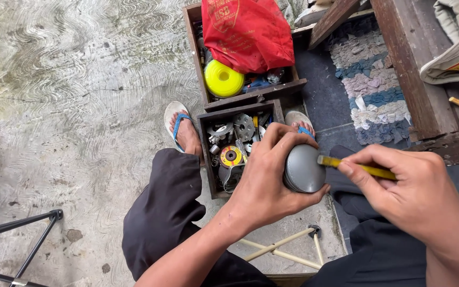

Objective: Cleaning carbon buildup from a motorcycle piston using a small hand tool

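Can (pixel 304 169) in left hand (pixel 264 180), brush (pixel 358 168) in right hand (pixel 415 196).

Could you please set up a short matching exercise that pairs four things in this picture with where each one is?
Things:
1. grey round part
2. yellow-handled tool
3. yellow spool
4. red bag

Places:
A. in the far wooden box, beside the bag
B. in the left hand
C. on top of the far wooden box
D. in the right hand

Pairs: 1-B, 2-D, 3-A, 4-C
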